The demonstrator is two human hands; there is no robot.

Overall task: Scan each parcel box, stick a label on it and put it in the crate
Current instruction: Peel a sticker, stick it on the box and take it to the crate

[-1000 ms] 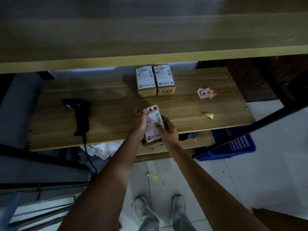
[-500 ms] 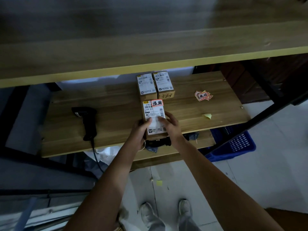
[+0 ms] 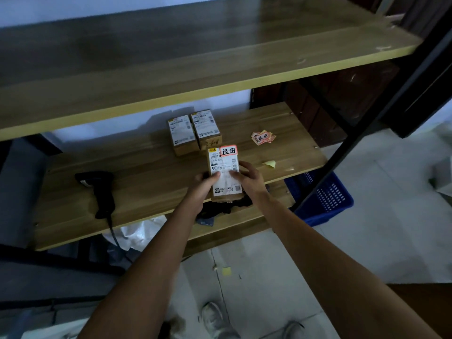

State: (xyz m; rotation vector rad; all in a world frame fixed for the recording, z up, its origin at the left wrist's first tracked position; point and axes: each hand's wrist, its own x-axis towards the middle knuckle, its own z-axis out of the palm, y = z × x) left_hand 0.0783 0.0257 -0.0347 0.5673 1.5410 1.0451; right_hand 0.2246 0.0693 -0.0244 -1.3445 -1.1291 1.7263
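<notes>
A small cardboard parcel box with a white shipping label and a red-bordered sticker at its top right corner is held over the front of the wooden shelf. My left hand grips its left side and my right hand grips its right side, both thumbs on the label. Two more parcel boxes stand side by side at the back of the shelf. A black barcode scanner lies on the shelf at the left. The blue crate sits on the floor at the right.
A small pile of red stickers and a yellow paper scrap lie on the shelf's right part. An upper shelf board overhangs. A black frame post runs diagonally on the right. Crumpled plastic lies on a lower shelf.
The box has been lifted from the shelf's front edge and turned more upright between both hands. The view has tilted so the upper shelf fills more of the frame.
</notes>
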